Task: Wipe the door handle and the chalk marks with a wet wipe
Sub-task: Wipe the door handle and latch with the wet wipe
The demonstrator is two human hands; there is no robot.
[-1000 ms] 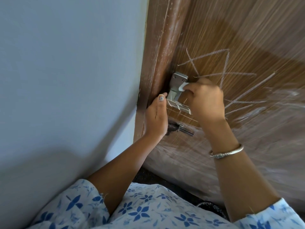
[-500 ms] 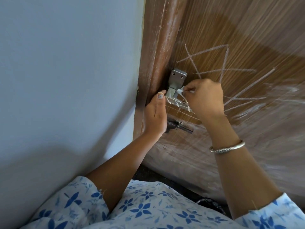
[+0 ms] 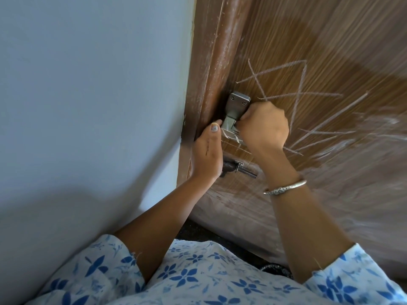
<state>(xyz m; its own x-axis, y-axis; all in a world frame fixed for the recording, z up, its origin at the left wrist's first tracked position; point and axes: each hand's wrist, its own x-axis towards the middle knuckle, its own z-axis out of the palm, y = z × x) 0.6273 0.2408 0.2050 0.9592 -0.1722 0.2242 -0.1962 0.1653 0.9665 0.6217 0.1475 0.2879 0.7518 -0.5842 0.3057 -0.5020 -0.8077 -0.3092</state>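
Chalk marks (image 3: 297, 96), several crossing white lines, spread over the brown wooden door (image 3: 330, 47) above and right of one grey metal door handle (image 3: 237, 105). The right hand (image 3: 264, 128) covers the handle's lower bar, its grip closed in a fist. A white sliver at the fingers is probably the wet wipe (image 3: 237, 123), otherwise hidden. The left hand (image 3: 207, 155) grips the door's edge just beside the handle. One black sliding bolt (image 3: 241, 169) sits below, partly behind that hand. One silver bangle (image 3: 286, 188) circles the right wrist.
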